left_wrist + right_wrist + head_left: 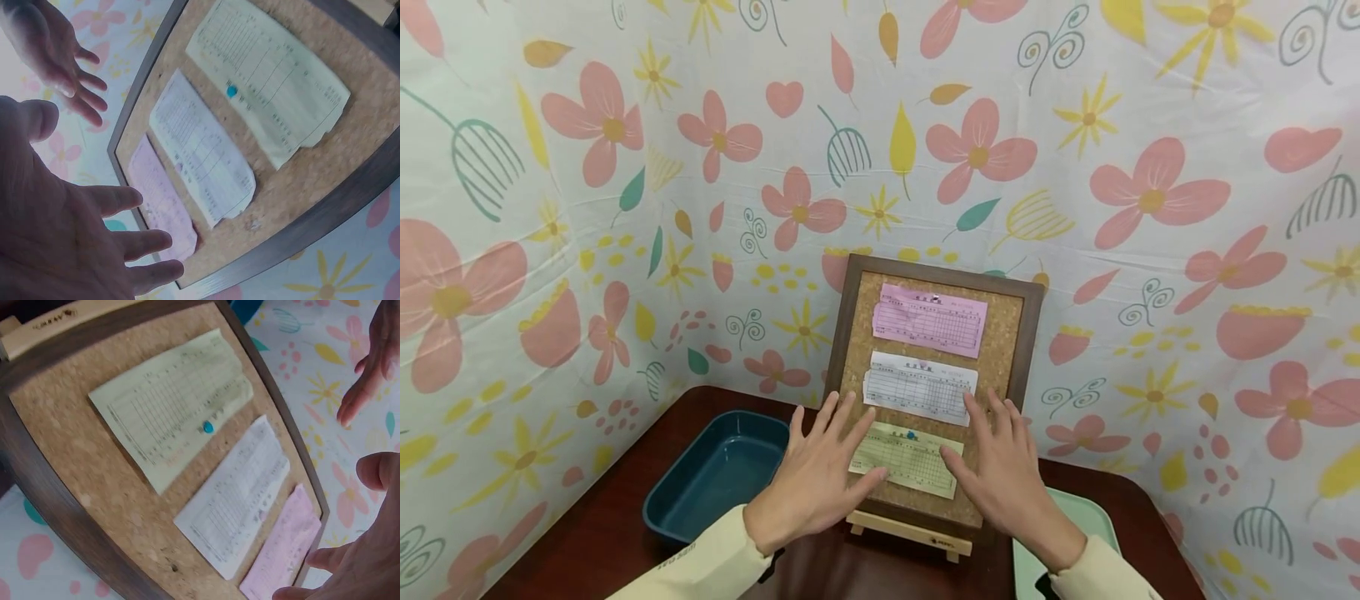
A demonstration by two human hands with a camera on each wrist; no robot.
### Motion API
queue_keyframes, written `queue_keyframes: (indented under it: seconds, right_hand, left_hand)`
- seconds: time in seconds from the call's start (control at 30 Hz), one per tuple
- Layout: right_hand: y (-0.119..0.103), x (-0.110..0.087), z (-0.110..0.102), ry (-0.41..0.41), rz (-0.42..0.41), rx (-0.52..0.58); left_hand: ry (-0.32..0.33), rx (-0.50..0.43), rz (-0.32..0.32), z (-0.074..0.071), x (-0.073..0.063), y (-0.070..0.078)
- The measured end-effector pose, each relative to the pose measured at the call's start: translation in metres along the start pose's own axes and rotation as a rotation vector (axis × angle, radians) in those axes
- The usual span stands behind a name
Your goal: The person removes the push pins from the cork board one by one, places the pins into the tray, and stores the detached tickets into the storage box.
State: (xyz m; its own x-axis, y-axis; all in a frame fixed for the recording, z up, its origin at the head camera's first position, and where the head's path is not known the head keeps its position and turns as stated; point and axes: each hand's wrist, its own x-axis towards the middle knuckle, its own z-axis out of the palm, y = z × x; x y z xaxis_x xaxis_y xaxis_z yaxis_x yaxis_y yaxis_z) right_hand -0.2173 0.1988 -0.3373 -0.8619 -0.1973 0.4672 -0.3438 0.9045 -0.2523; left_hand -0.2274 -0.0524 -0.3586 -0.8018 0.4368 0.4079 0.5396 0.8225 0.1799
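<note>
A brown-framed cork board (1006,333) leans on a small wooden easel (910,532). Three printed slips hang on it one above another: pink (929,320) on top, white (919,388) in the middle, pale green (913,465) at the bottom. A blue pushpin (208,427) sits at the green slip's upper edge. My left hand (820,473) is spread before the board's lower left, overlapping the green slip's edge in the head view. Opposite it, my right hand (1009,468) spreads before the lower right side. Both wrist views show extended fingers and nothing held.
To the left of the easel lies a deep dark-blue tray (722,467). A pale green tray (1090,510) is on the right, partly behind my right forearm. Both stand on a dark reddish table (602,508), with a floral curtain (880,100) behind.
</note>
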Motion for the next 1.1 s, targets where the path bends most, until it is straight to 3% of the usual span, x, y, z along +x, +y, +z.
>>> queue_keyframes:
  seconds: [0.17,0.47,0.93,1.1]
  right_hand:
    - [-0.001,0.011,-0.006,0.052,-0.029,-0.013]
    - [0.005,0.030,-0.007,0.252,-0.084,0.024]
    - [0.017,0.066,-0.011,0.342,-0.073,0.033]
    - [0.018,0.079,-0.012,0.358,-0.081,0.047]
  left_hand:
    - [0.048,0.020,-0.020,-0.008,0.011,0.000]
    - [0.054,0.019,-0.053,-0.015,0.028,-0.005]
    - [0.123,0.009,-0.076,-0.010,0.060,-0.027]
    - [0.178,-0.007,-0.073,-0.011,0.073,-0.031]
